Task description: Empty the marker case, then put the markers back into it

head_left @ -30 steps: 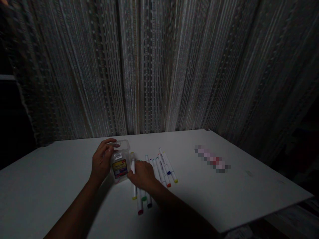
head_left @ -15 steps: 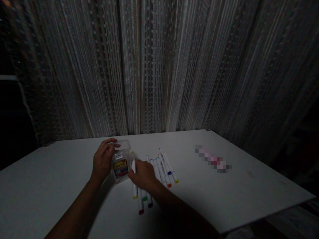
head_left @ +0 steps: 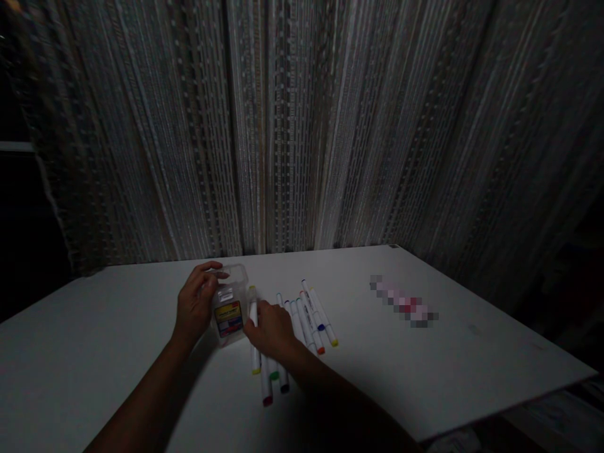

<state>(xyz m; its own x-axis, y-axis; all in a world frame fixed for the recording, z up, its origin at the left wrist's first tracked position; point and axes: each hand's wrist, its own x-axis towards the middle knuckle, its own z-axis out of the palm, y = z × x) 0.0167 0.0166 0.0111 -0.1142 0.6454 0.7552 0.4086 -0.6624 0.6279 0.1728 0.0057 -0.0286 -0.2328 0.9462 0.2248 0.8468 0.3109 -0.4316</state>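
Gripping a clear plastic box [head_left: 231, 303] on its side, the left hand [head_left: 195, 302] is closed around it, while the right hand [head_left: 274, 330] makes a narrow grip at a white marker [head_left: 253, 313] just beside the box; I cannot tell if it really holds it. Other markers [head_left: 306, 318] lie on a white table [head_left: 448, 371], and a careless push could roll them apart or tip the box
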